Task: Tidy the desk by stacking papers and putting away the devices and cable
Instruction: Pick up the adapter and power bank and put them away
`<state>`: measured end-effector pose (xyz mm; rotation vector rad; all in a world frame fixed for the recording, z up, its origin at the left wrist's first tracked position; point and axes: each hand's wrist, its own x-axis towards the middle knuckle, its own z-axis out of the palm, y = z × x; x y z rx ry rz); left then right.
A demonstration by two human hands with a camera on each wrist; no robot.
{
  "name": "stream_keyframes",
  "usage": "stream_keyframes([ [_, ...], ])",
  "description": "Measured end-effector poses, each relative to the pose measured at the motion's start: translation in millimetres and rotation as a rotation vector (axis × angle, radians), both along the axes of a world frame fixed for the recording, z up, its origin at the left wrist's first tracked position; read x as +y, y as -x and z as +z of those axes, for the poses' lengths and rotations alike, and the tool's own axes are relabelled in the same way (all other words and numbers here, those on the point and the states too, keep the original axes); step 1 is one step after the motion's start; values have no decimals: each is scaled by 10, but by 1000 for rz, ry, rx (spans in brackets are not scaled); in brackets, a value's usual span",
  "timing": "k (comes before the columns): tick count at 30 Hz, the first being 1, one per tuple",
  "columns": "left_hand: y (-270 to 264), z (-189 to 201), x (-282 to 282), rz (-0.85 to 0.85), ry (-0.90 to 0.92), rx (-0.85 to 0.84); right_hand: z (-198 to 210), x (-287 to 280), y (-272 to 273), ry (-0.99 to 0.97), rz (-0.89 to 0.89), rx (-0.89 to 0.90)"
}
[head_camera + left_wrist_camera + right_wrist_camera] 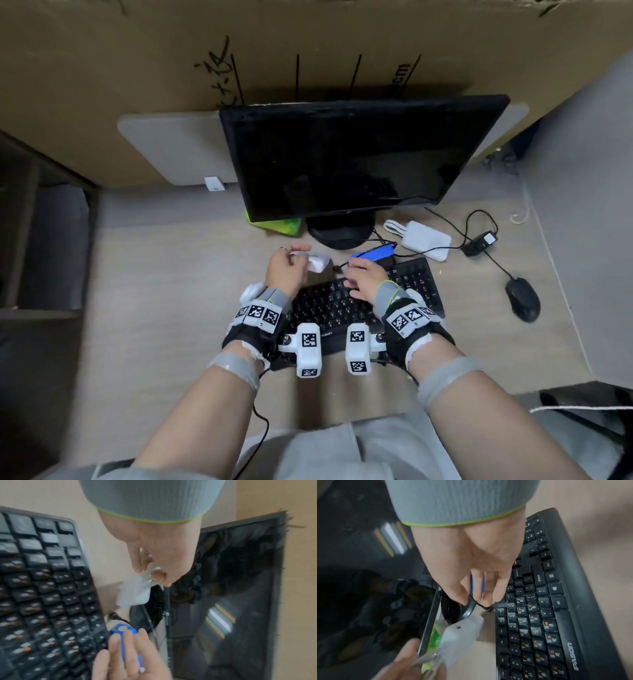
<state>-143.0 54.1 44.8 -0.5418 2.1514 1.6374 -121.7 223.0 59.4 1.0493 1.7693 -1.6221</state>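
At frame centre, the right hand curls its fingers around a slim blue plastic device; left hand pinches a small white plastic-wrapped adapter.

The black keyboard carries the brand "PASON" on its front edge at 5 o'clock of the right wrist view, its keys read "Ctrl", "Shift", "Alt", and the cardboard sheet shows "cm".

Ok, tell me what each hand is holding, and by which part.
Left hand pinches a small white device by its clear wrapping at one end. Right hand grips a blue device along its body, near the cabled end.
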Motion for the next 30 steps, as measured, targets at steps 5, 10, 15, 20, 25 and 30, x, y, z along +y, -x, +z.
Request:
stream_keyframes([
  [5,33,498,189,-90,-203,94,158,186,-63,-9,483,197],
  [10,-14,874,541,15,-451,74,226,244,-137,223,653,213],
  [15,-97,1015,1010,142,-469,108,356,768,-140,353,561,234],
  [20,-213,811,1382,189,-258,149,368,1325,-207,375,446,196],
  [25,-578,603,1902,43,-338,-163,405,1749,-170,357,212,237],
  [30,-607,492,2089,118,-357,-223,371,1953,22,322,172,214],
])
